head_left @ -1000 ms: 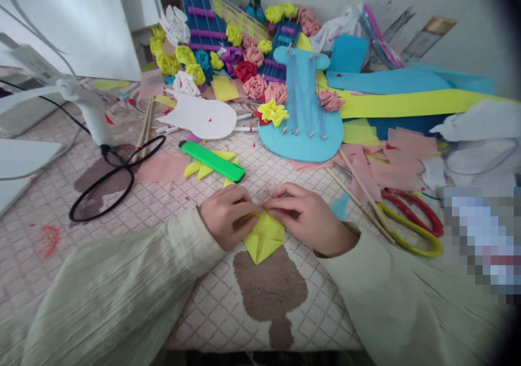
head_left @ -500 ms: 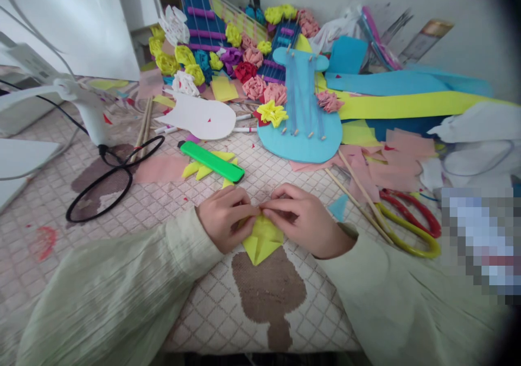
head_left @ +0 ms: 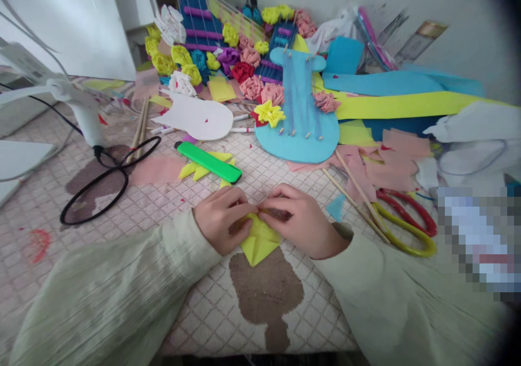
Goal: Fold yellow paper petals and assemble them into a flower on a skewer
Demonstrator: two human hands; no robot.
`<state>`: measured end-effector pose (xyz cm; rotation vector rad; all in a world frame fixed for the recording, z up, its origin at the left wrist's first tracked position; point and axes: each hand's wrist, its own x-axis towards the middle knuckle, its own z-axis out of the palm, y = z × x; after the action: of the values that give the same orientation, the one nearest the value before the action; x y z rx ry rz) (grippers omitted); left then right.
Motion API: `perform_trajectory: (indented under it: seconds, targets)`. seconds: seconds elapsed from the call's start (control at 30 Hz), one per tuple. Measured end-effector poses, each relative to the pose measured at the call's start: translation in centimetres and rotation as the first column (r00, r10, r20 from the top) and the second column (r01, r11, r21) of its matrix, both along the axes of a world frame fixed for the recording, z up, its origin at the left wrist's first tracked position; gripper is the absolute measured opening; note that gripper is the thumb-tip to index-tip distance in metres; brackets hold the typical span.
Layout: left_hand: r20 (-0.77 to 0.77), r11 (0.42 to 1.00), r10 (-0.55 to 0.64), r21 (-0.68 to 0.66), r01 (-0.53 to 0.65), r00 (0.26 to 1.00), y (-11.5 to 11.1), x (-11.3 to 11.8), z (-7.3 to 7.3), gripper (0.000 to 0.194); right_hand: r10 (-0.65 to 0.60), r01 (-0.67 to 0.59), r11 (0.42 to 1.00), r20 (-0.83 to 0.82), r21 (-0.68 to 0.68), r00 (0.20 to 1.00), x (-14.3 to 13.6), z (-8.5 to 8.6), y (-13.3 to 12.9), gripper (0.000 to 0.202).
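A creased square of yellow paper [head_left: 260, 242] is pinched at its far corner by both hands, low over the tablecloth, with a point toward me. My left hand [head_left: 224, 217] is closed on its left side, thumb and forefinger together. From the right, my right hand [head_left: 299, 217] pinches the same top corner, its fingertips meeting the left ones. What the fingertips do at the corner is partly hidden. Beyond my left hand lies a green utility knife [head_left: 209, 162] on folded yellow paper pieces [head_left: 195, 171]. A small blue paper scrap [head_left: 336, 207] is beside my right hand.
Scissors with red and yellow handles [head_left: 407, 222] and thin wooden sticks [head_left: 358, 206] lie at right. A light blue lyre-shaped cutout [head_left: 297, 138], a white cutout [head_left: 199, 117] and crumpled paper flowers [head_left: 244, 72] fill the back. A black cable loop [head_left: 95, 200] lies left.
The whole view has shifted slightly, so things sit a little further left. Both hands keep their pinch on the yellow paper, with hardly any movement of the fingers.
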<state>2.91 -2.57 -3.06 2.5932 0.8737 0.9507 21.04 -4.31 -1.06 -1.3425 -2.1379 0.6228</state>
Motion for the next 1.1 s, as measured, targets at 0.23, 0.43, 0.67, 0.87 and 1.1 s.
perform_trajectory:
  seconds: [0.23,0.43,0.67,0.87,1.1]
  targets:
    - [-0.003,1.0,0.01,0.004,-0.01,1.0,-0.2,0.1,0.1,0.017,-0.034,0.034,0.999,0.014,-0.008,0.999,-0.3,0.1,-0.1,0.01]
    - [-0.023,0.997,0.058,0.044,-0.057,0.998,-0.3,0.2,0.5,0.017,-0.037,0.037,0.999,0.012,-0.023,0.999,-0.3,0.0,-0.1,0.01]
    - [-0.066,0.992,0.102,0.082,-0.096,0.993,-0.6,0.1,0.8,0.014,-0.044,0.044,0.998,0.002,-0.034,0.999,-0.3,0.2,-0.1,0.011]
    - [-0.116,0.988,0.123,0.103,-0.111,0.986,-1.3,0.1,1.6,0.02,-0.043,0.043,0.998,0.0,-0.052,0.999,-0.3,0.2,-0.1,0.01]
    - [-0.178,0.987,0.156,0.075,-0.144,0.972,-1.9,-0.7,2.7,0.026,-0.041,0.041,0.997,-0.003,-0.071,0.999,-0.2,0.1,-0.1,0.011]
